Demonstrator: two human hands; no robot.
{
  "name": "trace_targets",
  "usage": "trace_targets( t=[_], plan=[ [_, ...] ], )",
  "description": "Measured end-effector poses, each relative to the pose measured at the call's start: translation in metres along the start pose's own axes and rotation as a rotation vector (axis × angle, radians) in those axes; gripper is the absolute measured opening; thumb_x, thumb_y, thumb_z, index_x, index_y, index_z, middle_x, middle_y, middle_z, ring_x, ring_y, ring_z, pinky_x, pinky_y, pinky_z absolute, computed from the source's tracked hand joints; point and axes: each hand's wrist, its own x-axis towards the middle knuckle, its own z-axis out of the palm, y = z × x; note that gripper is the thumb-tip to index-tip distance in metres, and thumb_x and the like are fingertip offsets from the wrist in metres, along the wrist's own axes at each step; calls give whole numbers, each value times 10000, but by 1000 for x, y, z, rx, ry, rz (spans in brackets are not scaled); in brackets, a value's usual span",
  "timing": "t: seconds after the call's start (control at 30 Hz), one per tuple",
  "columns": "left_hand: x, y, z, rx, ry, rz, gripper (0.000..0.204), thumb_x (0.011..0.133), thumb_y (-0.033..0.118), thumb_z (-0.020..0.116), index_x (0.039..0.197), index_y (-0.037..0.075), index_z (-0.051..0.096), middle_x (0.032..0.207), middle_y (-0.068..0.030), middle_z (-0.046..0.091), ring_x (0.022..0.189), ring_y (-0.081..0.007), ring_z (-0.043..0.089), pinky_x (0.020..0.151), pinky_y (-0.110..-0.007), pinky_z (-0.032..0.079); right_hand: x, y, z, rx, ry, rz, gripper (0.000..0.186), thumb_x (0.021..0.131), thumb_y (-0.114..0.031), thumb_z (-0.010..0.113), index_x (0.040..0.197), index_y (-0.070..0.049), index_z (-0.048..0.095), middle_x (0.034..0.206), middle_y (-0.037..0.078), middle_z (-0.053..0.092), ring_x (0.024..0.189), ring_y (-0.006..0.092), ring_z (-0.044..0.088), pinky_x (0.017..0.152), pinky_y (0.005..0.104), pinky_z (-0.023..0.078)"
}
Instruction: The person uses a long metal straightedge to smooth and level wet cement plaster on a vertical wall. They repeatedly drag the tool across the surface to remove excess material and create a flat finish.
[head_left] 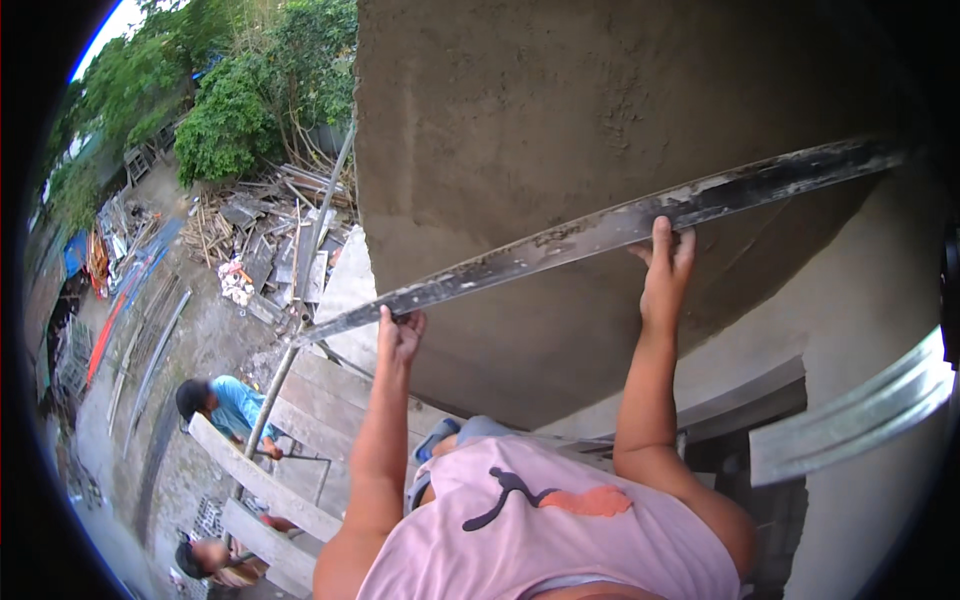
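A long straightedge (pixel 560 245), dark metal smeared with mortar, slants across the grey plastered wall (pixel 500 120), its right end higher in the picture than its left. My left hand (pixel 402 338) grips its lower edge near the left end, thumb pressed on the front face. Farther right, my right hand (pixel 664 270) holds the same edge, its thumb on the face and other fingers partly hidden behind. The bar lies on or very close to the plaster; which one I cannot tell. Some wet mortar clings along its upper edge.
Scaffold planks (pixel 325 400) and a metal pole (pixel 275 390) are below left. Two people are lower down, one in a blue shirt (pixel 238 405). A shiny corrugated sheet (pixel 850 420) juts in at right. Scrap wood (pixel 260 240) litters the ground.
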Motion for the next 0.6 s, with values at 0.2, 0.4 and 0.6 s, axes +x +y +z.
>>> trace_targets(
  t=[0.2,0.4,0.6],
  plan=[
    [48,57,30,94,-37,95,399,981,438,421,1029,71,569,905,-68,629,802,-237,628,699,-385,555,1,26,33,10,-44,-65,317,949,-224,568,1131,22,489,985,60,596,846,105,588,672,268,543],
    [72,64,47,113,-7,79,414,994,447,381,1037,79,567,912,-56,618,757,-215,592,669,-354,525,1,12,37,-74,-59,-102,324,971,-237,534,1134,36,474,900,44,573,791,93,532,732,250,448],
    [123,80,15,130,-1,-45,496,990,508,315,1107,103,576,1009,-41,632,833,-209,577,679,-347,506,24,1,23,-264,194,-237,364,990,-243,467,1186,60,424,909,115,599,806,154,555,748,295,459]
  ],
)
